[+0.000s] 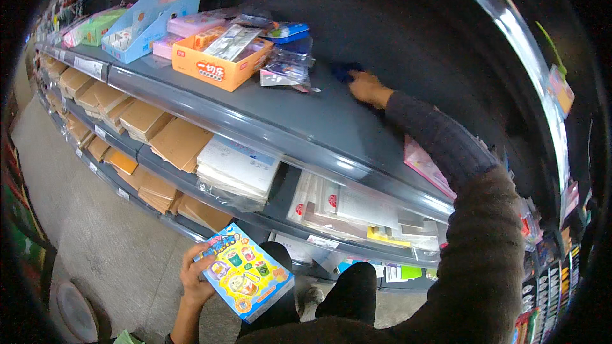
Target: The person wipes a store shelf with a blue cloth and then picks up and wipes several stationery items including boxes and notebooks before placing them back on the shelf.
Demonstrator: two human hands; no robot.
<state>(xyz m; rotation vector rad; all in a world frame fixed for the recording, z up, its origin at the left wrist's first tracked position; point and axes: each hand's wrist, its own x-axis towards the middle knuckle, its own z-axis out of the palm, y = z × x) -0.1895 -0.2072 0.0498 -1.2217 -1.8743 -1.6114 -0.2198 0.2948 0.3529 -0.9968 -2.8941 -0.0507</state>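
Observation:
Low in front of me, my left hand (197, 272) grips the edge of a blue and yellow printed cardboard box (246, 272). My right hand (368, 88) reaches onto the black upper shelf (287, 114), with its fingers on a dark blue cloth (345, 71). Left of that hand lie plastic-wrapped packets (289, 64), one with a blue top. Beside them an orange display box (215, 64) holds small packs. A light blue cardboard display box (148, 24) stands farther left.
Lower shelves carry stacks of brown paper envelopes (179, 145), a wrapped stack of white paper (239, 167) and packs of papers (354, 205). A pink packet (428, 167) lies under my right forearm. A round tub (76, 310) stands on the floor at lower left.

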